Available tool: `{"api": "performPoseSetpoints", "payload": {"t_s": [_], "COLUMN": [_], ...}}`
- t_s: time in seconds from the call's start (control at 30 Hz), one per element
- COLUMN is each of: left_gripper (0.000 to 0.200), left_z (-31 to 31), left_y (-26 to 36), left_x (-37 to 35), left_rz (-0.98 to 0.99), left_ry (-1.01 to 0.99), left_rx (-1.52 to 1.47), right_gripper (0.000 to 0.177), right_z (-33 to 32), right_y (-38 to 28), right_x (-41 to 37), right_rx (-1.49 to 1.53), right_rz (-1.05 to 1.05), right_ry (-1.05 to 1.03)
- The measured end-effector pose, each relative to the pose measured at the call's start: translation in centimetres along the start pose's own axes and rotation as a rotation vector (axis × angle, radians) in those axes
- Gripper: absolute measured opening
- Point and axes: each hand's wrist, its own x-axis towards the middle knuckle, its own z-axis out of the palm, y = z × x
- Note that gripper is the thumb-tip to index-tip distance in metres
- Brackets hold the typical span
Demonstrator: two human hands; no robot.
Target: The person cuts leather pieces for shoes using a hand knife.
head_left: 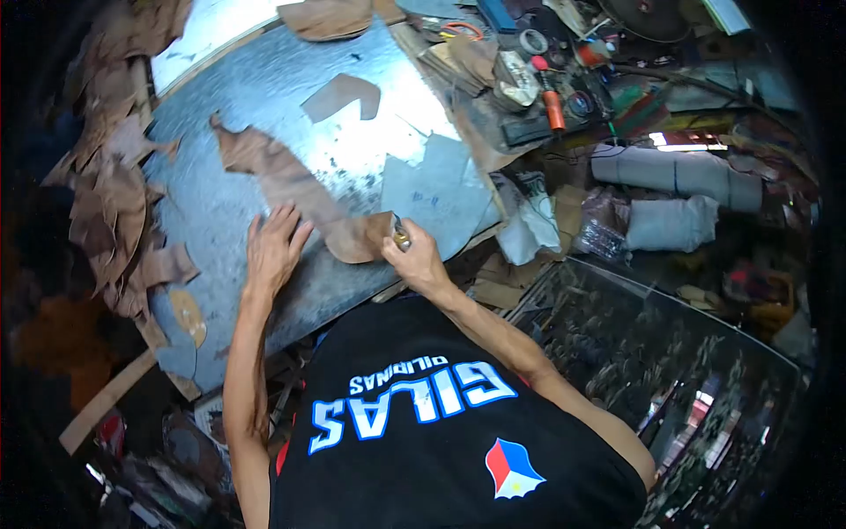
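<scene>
A long curved piece of brown leather (304,189) lies diagonally across the metal-topped table (211,194). My left hand (275,247) lies palm down with its fingers stretched out, the fingertips at the leather's lower left edge. At the leather's right end, my right hand (416,260) is closed around a small hand tool (402,236) with a brass-coloured body and a dark narrow tip. That tip is right by the leather's corner; most of the handle is hidden in my fingers. A grey sheet pattern (432,189) with handwriting on it lies just beyond my right hand.
Leather scraps (110,207) hang in a heap over the table's left edge. Another grey pattern piece (344,97) lies farther back. At the back right are a tape roll (532,40), an orange-handled tool (552,108) and clutter. White wrapped rolls (674,176) lie at the right.
</scene>
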Motion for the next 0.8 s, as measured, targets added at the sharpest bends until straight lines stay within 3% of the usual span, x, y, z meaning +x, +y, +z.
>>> {"api": "performPoseSetpoints", "payload": {"t_s": [0.1, 0.17, 0.23, 0.3, 0.37, 0.4, 0.43, 0.53, 0.6, 0.63, 0.8], "left_gripper": [0.044, 0.045, 0.047, 0.049, 0.055, 0.055, 0.057, 0.059, 0.059, 0.060, 0.060], "left_z": [0.5, 2.0, 3.3, 4.5, 5.4, 5.6, 5.8, 6.1, 6.3, 6.3, 6.4], "left_y": [0.2, 0.2, 0.6, 0.7, 0.6, 0.5, 0.5, 0.6, 0.6, 0.4, 0.2], "left_x": [-0.4, -0.6, -0.8, -0.9, -1.1, -1.1, -1.2, -1.1, -1.2, -1.2, -1.0], "left_rz": [-0.016, -0.020, -0.038, -0.060, -0.045, -0.058, -0.053, -0.056, -0.065, -0.060, -0.071], "left_ry": [0.034, 0.170, 0.198, 0.234, 0.270, 0.267, 0.274, 0.286, 0.291, 0.292, 0.294], "left_rx": [0.010, -0.031, -0.010, 0.009, 0.055, 0.052, 0.065, 0.077, 0.076, 0.077, 0.081], "right_gripper": [0.025, 0.028, 0.026, 0.020, 0.018, 0.018, 0.018, 0.022, 0.021, 0.021, 0.032], "right_z": [-5.2, -7.7, -10.8, -14.4, -18.4, -20.3, -22.4, -25.7, -26.1, -25.6, -22.5], "right_y": [-0.3, 2.8, 3.7, 3.7, 2.3, 1.8, 1.2, -3.6, -4.6, -4.1, 1.5], "right_x": [1.9, 4.7, 8.2, 12.1, 15.8, 18.1, 20.3, 25.7, 29.3, 31.1, 37.9], "right_rx": [-0.013, -0.120, -0.030, -0.094, -0.108, -0.220, -0.297, -0.700, -0.982, -0.982, -1.436], "right_rz": [0.123, -0.028, 0.055, -0.124, -0.160, -0.324, -0.223, -0.412, -0.703, -0.707, -0.765], "right_ry": [0.028, 0.151, 0.171, 0.201, 0.136, 0.128, 0.057, -0.065, -0.099, -0.109, -0.536]}}
